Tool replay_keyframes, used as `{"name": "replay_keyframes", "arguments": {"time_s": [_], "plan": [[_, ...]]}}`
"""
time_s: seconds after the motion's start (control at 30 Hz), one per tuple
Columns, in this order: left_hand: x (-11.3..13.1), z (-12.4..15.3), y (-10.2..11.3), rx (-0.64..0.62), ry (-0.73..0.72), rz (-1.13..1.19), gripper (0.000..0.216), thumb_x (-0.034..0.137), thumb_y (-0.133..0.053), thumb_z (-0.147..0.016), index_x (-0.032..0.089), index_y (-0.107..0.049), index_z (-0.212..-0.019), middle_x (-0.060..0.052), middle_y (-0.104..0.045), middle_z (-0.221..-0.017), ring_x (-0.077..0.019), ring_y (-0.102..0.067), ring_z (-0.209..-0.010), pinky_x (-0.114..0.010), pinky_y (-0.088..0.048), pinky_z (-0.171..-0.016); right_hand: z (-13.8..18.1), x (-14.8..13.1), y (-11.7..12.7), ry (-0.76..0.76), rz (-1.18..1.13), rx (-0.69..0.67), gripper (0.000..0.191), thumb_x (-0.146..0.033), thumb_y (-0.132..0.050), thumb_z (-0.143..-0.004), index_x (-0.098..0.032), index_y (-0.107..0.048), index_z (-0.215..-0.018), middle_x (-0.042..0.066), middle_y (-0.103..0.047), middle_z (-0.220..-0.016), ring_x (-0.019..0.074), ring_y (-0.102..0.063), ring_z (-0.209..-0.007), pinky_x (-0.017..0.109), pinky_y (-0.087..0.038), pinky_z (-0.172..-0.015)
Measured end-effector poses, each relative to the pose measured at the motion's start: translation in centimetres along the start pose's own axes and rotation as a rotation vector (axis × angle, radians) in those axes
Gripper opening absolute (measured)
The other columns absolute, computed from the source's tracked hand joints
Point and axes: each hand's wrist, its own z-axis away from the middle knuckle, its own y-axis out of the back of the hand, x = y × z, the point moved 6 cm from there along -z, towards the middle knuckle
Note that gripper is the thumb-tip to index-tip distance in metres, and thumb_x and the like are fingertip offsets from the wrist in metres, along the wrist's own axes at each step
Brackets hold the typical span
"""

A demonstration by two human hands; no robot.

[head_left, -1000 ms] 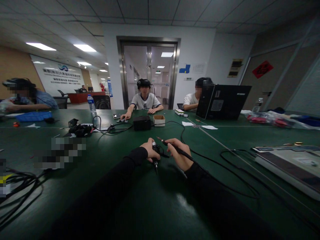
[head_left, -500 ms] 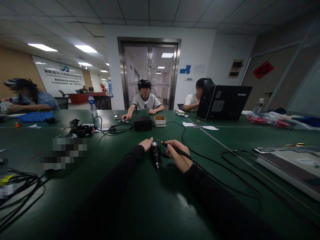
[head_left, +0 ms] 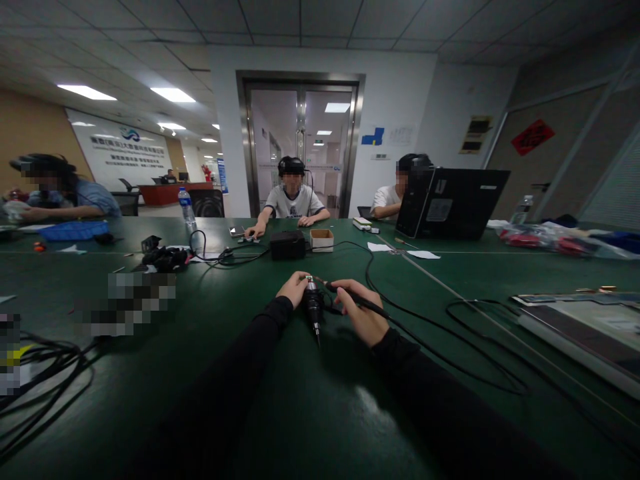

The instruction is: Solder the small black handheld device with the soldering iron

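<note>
L hand (head_left: 293, 290) is part curled at the far end of a blk pointed tool (head_left: 314, 303), fingertips by a tiny pale-green pc (head_left: 309, 277) there; can't tell if it's gripped or just touched. Tool lies on the green table (head_left: 280, 413) betw. the 2 hands, metal tip toward the near edge. R hand (head_left: 365, 313) is closed in a pen grip on a blk pen-type tool (head_left: 357, 299), its thin tip pointing L, close to the pale-green pc; can't tell if they touch.

Rest, L to R: coiled blk cables (head_left: 55, 360) at the near L; beyond, a blue tray (head_left: 75, 231) in front of 1 seated person (head_left: 97, 199). Next, blk gear (head_left: 167, 259), then a water bottle (head_left: 187, 208). Straight across, a 2nd person (head_left: 295, 203) w/ 1 hand on small bits. Nearer, a blk box (head_left: 287, 245) just beside a small open box (head_left: 321, 241). Further R, a 3rd person (head_left: 386, 200), partly behind a blk PC case (head_left: 460, 203); then plastic bags (head_left: 550, 239) w/ red contents, & a flat panel (head_left: 590, 340) nearer, at the R edge.
</note>
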Motion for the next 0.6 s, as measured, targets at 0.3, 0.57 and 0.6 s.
{"name": "replay_keyframes", "arguments": {"time_s": [0.3, 0.57, 0.6], "plan": [[1.1, 0.5, 0.0, 0.034, -0.050, 0.377, 0.024, 0.009, -0.051, -0.080, 0.016, -0.059, -0.101, -0.002, -0.068, -0.077, -0.0148, -0.062, -0.071, -0.029, -0.048, -0.079, 0.3, 0.5, -0.8, 0.085, 0.105, -0.068, 0.027, -0.035, -0.050, -0.090, -0.021, -0.069, -0.103, 0.003, -0.070, -0.081, 0.0149, -0.064, -0.066, 0.025, -0.051, -0.063], [1.6, 0.7, 0.0, 0.026, -0.056, 0.436, 0.025, 0.006, -0.052, -0.078, 0.017, -0.059, -0.098, -0.001, -0.068, -0.077, -0.0151, -0.064, -0.073, -0.031, -0.048, -0.082, 0.3, 0.5, -0.9, 0.085, 0.125, -0.087, 0.029, -0.035, -0.049, -0.091, -0.021, -0.068, -0.107, 0.004, -0.072, -0.090, 0.0160, -0.066, -0.072, 0.026, -0.052, -0.067], [1.6, 0.7, 0.0, 0.029, -0.055, 0.434, 0.025, 0.006, -0.052, -0.078, 0.017, -0.059, -0.098, -0.001, -0.068, -0.077, -0.0151, -0.064, -0.074, -0.031, -0.048, -0.083, 0.3, 0.5, -0.8, 0.082, 0.127, -0.087, 0.029, -0.034, -0.049, -0.091, -0.021, -0.068, -0.107, 0.004, -0.072, -0.090, 0.0160, -0.066, -0.072, 0.027, -0.052, -0.067]]}}
